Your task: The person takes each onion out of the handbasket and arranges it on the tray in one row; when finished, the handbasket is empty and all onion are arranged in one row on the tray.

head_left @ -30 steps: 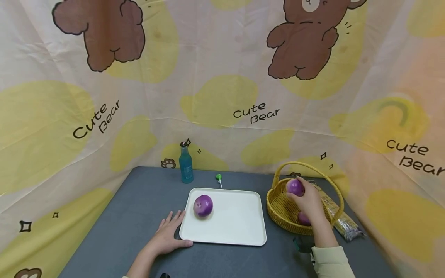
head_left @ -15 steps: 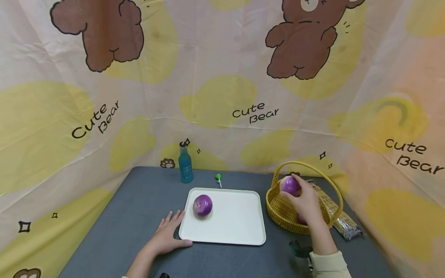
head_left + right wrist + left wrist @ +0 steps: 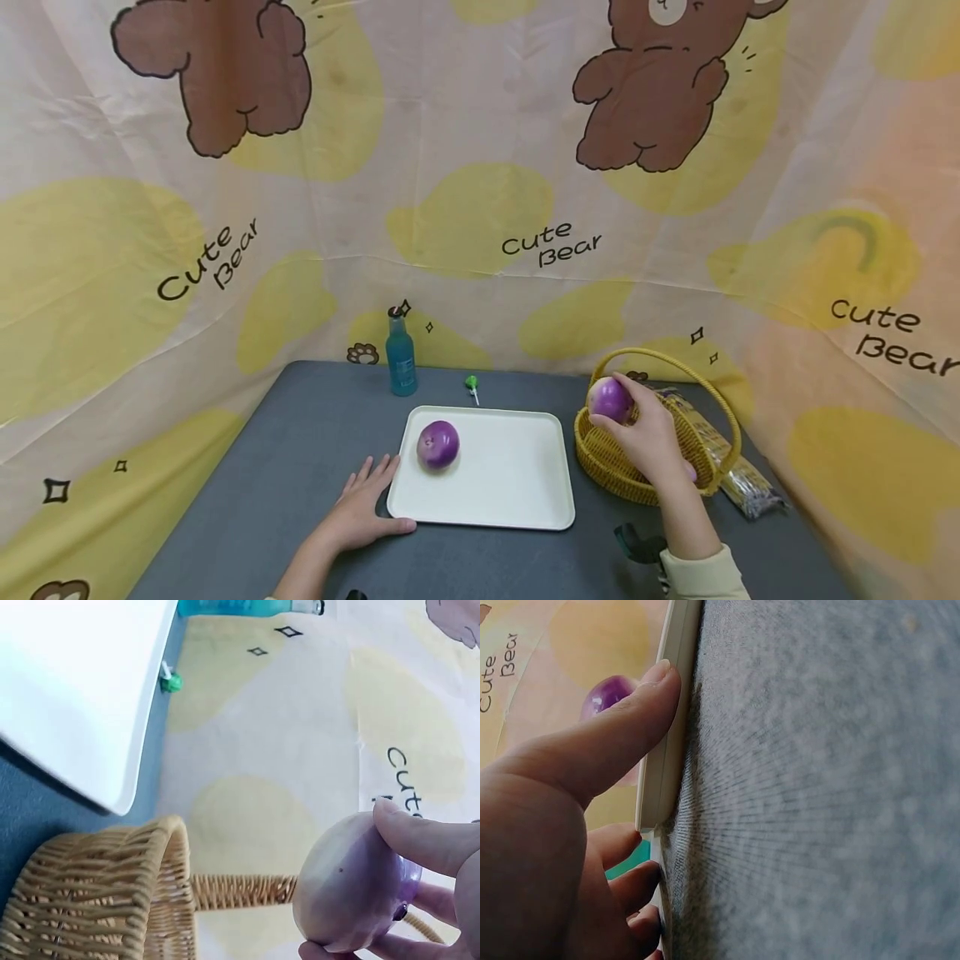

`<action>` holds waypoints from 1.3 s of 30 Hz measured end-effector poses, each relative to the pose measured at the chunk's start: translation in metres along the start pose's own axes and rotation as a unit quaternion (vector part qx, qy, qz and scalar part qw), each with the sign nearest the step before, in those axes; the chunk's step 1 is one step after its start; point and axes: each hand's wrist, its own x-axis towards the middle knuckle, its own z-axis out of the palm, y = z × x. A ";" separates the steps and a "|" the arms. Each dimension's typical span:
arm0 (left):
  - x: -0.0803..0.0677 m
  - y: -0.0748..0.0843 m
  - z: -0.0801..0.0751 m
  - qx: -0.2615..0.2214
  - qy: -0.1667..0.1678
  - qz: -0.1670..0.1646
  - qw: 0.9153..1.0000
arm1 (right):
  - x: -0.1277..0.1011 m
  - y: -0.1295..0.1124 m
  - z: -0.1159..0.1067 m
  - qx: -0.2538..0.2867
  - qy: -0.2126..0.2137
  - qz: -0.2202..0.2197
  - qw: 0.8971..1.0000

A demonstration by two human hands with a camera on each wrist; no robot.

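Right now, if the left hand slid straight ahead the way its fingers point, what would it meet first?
Probably nothing new: the left hand already touches the white tray, thumb on its near-left corner. Its fingers point along the tray's left edge toward the blue bottle, though depth is unclear.

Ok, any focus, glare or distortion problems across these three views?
Head view: evenly lit, no glare, wide-angle bending at the edges, the flat white plastic tray sharp. Left wrist view: the left hand fills the near frame and the grey tabletop smears into streaks. Right wrist view: the round purple onion in the right hand is slightly soft, the woven wicker basket clearer.
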 end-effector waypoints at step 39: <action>0.003 -0.001 0.002 0.013 0.010 0.001 1.000 | -0.003 -0.047 0.087 0.062 -0.037 -0.072 0.995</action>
